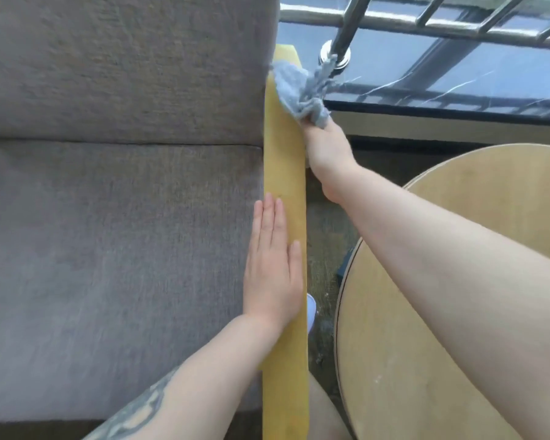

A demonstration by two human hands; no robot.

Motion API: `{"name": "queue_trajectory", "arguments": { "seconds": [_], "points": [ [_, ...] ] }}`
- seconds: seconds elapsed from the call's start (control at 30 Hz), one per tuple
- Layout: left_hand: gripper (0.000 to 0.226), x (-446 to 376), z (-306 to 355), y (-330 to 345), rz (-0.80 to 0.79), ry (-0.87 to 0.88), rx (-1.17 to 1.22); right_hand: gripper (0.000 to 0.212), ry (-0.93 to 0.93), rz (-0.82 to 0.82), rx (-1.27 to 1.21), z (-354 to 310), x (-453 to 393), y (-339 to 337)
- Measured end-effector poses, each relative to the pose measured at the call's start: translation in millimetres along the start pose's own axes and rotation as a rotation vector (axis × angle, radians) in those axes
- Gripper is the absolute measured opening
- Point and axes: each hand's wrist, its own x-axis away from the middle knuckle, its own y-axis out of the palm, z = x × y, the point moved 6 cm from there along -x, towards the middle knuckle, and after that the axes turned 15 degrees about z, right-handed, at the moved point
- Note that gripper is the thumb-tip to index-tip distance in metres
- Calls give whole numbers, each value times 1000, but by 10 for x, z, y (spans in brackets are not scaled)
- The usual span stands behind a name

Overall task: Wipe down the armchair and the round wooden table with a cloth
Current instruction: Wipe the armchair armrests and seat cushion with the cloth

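Armchair [115, 201] fills the left, grey cushions beside its yellow wooden armrest [285, 160]. The left hand [272, 271] lies flat on that armrest, fingers straight and pressed together (tattooed forearm below). Further up, the right hand [326, 144] bunches a grey cloth [299, 90] against the armrest's far end. The round wooden worktop [394, 360] stands at right, under the right forearm.

I see the armchair's grey woven fabric cushions [118, 217] beside its yellow flat wooden armrest [285, 160]. The crumpled cloth [299, 90] is blue-grey. The round wooden table [394, 360] is pale tan with a thin dark line along its rim. My left forearm carries a grey-green tattoo [137, 411]. The metal railing [394, 23] is silver.
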Motion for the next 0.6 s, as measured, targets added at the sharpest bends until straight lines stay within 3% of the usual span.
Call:
{"name": "queue_trajectory", "arguments": {
  "seconds": [0.1, 0.2, 0.37, 0.47, 0.6],
  "points": [
    [58, 45, -42, -45, -54, 24, 50, 51, -6, 40, -88, 276, 661, -15],
    [59, 233, -119, -93, -72, 106, -137, 57, -15, -29, -130, 555, 1503, -216],
    [58, 655, -183, -125, -79, 147, -296, 59, -87, -3, 71, 378, 1010, -74],
    [61, 806, -236, -123, -114, 127, -300, 60, -102, 37, 46, 516, 1432, -55],
    [63, 851, -303, -222, -158, 246, -342, 58, -25, 42, -72, 810, 1908, -279]
  ]
}}
